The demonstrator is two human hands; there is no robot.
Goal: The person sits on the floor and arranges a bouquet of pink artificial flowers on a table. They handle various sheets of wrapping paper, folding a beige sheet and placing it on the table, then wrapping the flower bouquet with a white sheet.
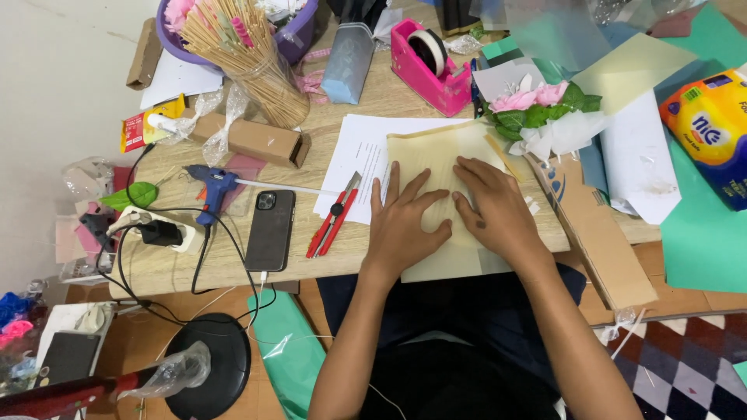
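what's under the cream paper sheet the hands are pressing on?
A white paper sheet sticks out from under the cream paper sheet to its left, on the wooden table. Left hand and right hand press flat on top; anything beneath them is hidden.

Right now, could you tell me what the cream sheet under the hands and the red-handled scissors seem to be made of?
Cream sheet: probably thin matte paper, lying flat and overhanging the table edge. Red-handled scissors: handles look like glossy plastic, blades greyish, likely metal.
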